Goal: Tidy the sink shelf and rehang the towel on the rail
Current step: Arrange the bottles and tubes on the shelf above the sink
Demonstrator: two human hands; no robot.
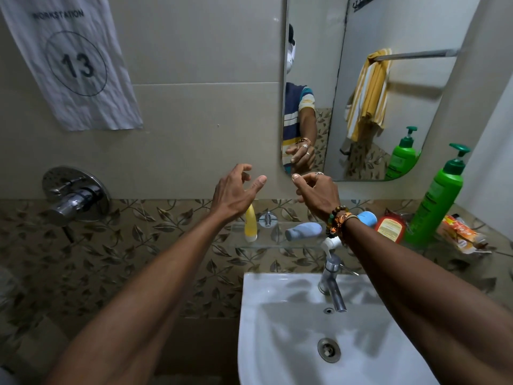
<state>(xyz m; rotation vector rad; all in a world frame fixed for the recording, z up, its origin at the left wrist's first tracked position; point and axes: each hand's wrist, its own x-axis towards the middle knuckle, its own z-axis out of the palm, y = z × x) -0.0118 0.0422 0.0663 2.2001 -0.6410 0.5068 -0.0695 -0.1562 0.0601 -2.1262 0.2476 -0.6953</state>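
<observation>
A glass shelf [266,240] runs along the wall above the sink. On it stand a yellow tube [250,223] upright and a tall green pump bottle [435,201], while a pale blue bottle [302,230], an orange-red bottle [388,226] and an orange packet [460,234] lie on their sides. My left hand [236,190] and my right hand [316,190] are raised in front of the wall above the shelf, fingers loosely curled, holding nothing. A yellow striped towel [369,95] appears only as a reflection in the mirror, draped over a rail.
A white sink [277,343] with a chrome tap [331,282] sits below the shelf. A mirror [416,29] hangs at upper right. A chrome shower valve [75,195] juts from the left wall, under a white cloth sign [72,62] marked 13.
</observation>
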